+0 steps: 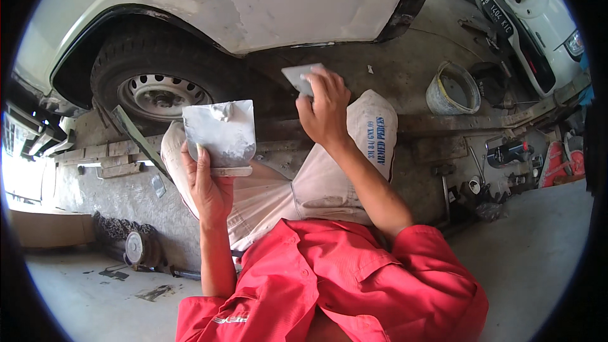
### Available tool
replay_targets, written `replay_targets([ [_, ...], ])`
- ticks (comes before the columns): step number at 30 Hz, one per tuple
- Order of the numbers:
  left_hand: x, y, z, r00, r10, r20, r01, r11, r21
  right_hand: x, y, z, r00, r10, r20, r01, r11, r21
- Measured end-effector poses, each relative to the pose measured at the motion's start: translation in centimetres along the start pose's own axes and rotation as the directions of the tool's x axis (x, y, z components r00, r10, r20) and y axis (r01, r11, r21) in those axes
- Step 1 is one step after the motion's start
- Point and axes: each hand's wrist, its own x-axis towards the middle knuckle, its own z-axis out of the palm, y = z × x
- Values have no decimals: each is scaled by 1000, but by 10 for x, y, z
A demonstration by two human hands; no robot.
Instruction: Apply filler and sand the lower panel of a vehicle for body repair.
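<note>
My left hand (209, 185) is closed on a flat, pale grey putty board (214, 138), thumb on its face. A lump of white putty (222, 111) sits near the board's far edge, and greyish smears cover its lower part. A pale narrow strip (231, 171) shows along the board's near edge; I cannot tell whether it belongs to it. My right hand (326, 106), over my right knee, grips a small flat grey putty spreader (297, 78) between thumb and fingers. The spreader is apart from the board and from the car body (310, 6).
Ahead stands the car's wheel (161, 95). A dirty bucket (453, 92) is at the right, before a white vehicle (548, 12). A hammer (444, 183) and other tools lie at the right. Wooden planks (104, 155) and a cardboard box (54, 229) are at the left.
</note>
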Motion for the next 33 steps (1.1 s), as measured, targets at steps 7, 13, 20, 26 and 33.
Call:
replay_targets([
  [7,-16,-15,-5,992,-126,30,126,992,-12,18,-4,44,999,30,18,-22,940,-342],
  [13,-22,-16,-3,983,-186,0,185,980,73,19,-2,54,996,89,13,-77,921,-382],
  [20,-24,-17,-5,978,-206,42,202,976,85,20,6,59,995,85,49,-53,887,-460],
  [26,-24,-21,-7,984,-177,7,176,982,64,2,20,54,968,218,125,-150,901,-408],
  [33,-26,-20,-7,980,-198,22,198,980,7,15,14,37,998,67,-12,-66,905,-420],
])
